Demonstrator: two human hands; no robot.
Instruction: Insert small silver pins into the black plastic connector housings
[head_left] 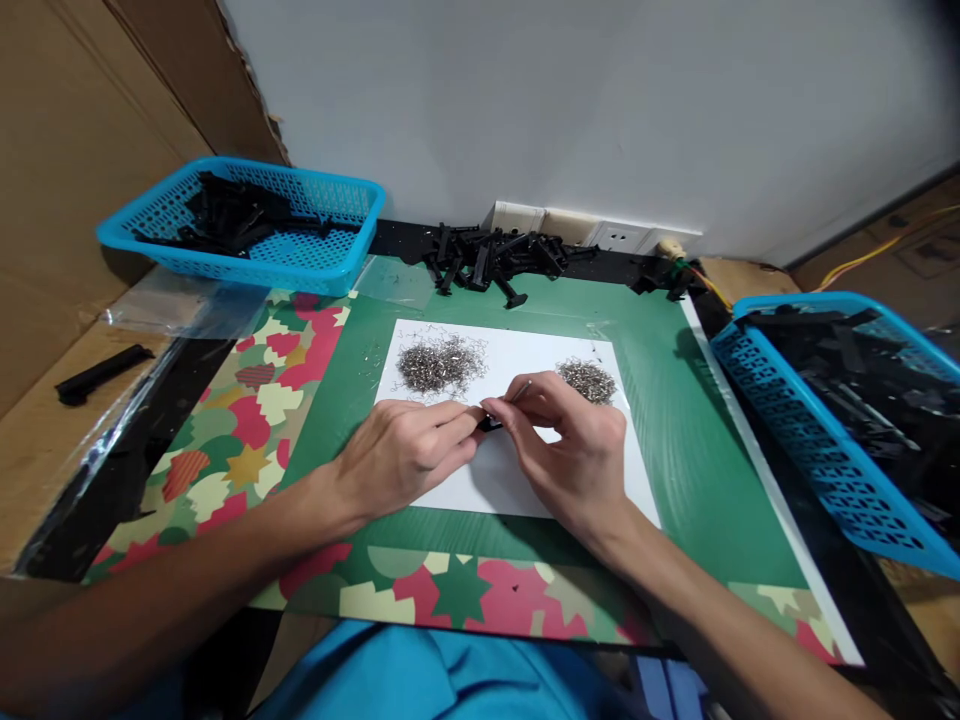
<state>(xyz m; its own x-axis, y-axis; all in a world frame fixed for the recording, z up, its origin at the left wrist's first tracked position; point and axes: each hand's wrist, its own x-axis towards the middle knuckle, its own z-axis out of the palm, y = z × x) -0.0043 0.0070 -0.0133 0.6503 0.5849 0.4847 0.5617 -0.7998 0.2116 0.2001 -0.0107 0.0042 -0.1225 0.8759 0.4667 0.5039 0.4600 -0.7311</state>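
Observation:
Both hands meet over a white sheet point(465, 492) on a green mat. My left hand point(409, 445) is closed on a small black part point(490, 423), mostly hidden by the fingers. Pinched against the same part is my right hand point(574, 445), which also has a thin metal tool point(523, 391) sticking up between its fingers. Behind my left hand lies a pile of small metal pieces point(439, 364); a second pile point(587, 380) sits just behind my right hand.
A blue basket point(277, 272) of black parts stands at the back left, another blue basket point(825, 460) at the right. Loose black parts point(495, 258) are heaped near the wall sockets point(622, 236). One black piece point(101, 373) lies far left.

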